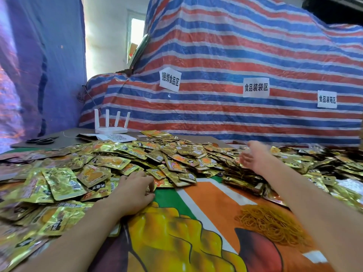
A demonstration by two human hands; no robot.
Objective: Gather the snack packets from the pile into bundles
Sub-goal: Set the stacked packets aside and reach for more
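Observation:
A wide pile of gold foil snack packets point(121, 154) covers the table from the left edge across the back to the right. My left hand point(135, 191) lies at the pile's near edge, its fingers curled down among the packets; whether it holds one is hidden. Farther back, my right hand point(255, 158) reaches over the right part of the pile, blurred, with fingers spread and nothing in them. A row of bundled packets point(243, 181) lies just below the right hand.
A heap of tan rubber bands point(273, 224) sits on the printed orange and green cloth point(212, 205) near my right forearm. At the back left are a white router point(111, 129), papers and black scissors point(42, 140). A striped tarp point(216, 107) rises behind the table.

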